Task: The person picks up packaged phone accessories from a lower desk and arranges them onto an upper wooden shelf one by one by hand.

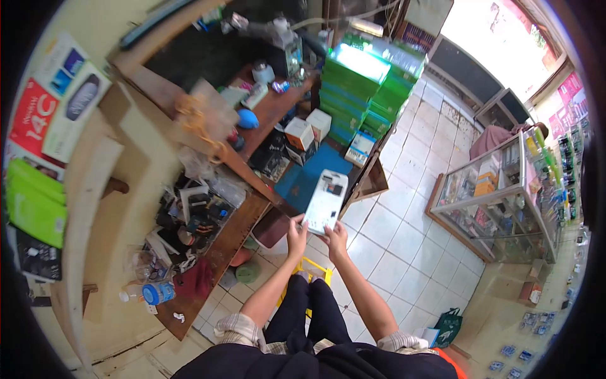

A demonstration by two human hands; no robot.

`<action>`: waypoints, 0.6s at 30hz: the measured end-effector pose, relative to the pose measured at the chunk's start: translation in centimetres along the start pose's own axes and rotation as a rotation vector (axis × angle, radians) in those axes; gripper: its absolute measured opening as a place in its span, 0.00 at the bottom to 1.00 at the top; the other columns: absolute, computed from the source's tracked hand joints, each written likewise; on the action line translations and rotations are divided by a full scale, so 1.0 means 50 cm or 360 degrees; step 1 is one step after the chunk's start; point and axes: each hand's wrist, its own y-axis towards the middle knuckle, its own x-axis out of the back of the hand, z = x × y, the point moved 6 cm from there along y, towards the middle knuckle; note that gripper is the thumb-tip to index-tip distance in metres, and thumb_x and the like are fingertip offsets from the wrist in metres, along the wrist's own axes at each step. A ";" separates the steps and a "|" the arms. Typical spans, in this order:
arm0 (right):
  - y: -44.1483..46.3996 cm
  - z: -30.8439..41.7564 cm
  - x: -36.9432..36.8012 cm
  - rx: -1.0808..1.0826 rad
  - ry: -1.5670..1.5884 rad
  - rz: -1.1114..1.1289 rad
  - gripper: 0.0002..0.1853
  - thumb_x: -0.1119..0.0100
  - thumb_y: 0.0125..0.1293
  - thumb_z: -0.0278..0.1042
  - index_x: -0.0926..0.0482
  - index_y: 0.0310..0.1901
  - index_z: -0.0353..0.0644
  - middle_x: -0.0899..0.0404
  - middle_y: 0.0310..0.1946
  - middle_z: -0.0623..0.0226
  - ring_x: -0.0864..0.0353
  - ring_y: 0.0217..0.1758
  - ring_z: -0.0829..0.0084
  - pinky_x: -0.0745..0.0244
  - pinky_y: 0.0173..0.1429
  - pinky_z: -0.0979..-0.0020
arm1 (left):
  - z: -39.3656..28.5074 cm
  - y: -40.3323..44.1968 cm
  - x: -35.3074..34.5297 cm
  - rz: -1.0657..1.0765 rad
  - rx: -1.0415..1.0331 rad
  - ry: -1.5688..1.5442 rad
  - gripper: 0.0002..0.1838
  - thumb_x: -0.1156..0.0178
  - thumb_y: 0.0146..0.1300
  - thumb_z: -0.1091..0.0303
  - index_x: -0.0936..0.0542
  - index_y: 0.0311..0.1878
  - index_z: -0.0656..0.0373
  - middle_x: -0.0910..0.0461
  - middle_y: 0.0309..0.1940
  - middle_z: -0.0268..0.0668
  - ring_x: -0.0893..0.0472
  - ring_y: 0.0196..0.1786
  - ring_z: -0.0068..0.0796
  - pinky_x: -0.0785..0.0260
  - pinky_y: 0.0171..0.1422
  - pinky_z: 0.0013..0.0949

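Note:
Both hands hold a flat white retail package point(324, 203) with rounded top corners and small dark pictures or parts on its face. My left hand point(297, 235) grips its lower left corner, and my right hand point(336, 240) grips the lower right one. The fingers behind it are hidden. What is inside the package cannot be made out. It is held above the edge of a blue surface point(325, 165), where several small boxes stand, among them a white and orange box point(300, 134).
Green boxes point(353, 69) are piled high beyond the blue surface. A wooden desk point(235, 237) on the left bears bags, loose parts and a blue-lidded jar point(158, 293). A glass display case point(483, 189) stands at right on the white tiled floor point(404, 246). A yellow stool point(325, 271) is below me.

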 end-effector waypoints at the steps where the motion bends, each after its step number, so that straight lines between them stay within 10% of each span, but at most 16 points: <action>1: -0.058 0.040 0.002 -0.0012 -0.0004 0.0011 0.19 0.54 0.62 0.21 0.38 0.55 0.36 0.29 0.47 0.58 0.26 0.49 0.65 0.24 0.49 0.62 | -0.053 -0.035 -0.004 0.0109 0.0103 -0.0147 0.14 0.44 0.59 0.72 0.29 0.48 0.62 0.29 0.50 0.39 0.27 0.49 0.27 0.34 0.53 0.30; 5: -0.235 0.185 0.005 0.0145 -0.0023 0.0059 0.23 0.50 0.61 0.24 0.42 0.58 0.34 0.30 0.47 0.59 0.26 0.48 0.67 0.23 0.48 0.65 | -0.294 -0.151 -0.002 0.0597 0.0006 -0.0176 0.26 0.40 0.53 0.80 0.34 0.57 0.63 0.33 0.57 0.38 0.28 0.53 0.26 0.33 0.55 0.28; 18: -0.636 0.489 -0.268 0.0867 -0.0115 0.1018 0.24 0.47 0.61 0.23 0.41 0.58 0.33 0.30 0.48 0.64 0.30 0.52 0.76 0.35 0.56 0.74 | -0.771 -0.267 0.214 0.0229 -0.0623 -0.0536 0.29 0.38 0.51 0.80 0.36 0.58 0.61 0.30 0.52 0.37 0.26 0.47 0.21 0.31 0.50 0.23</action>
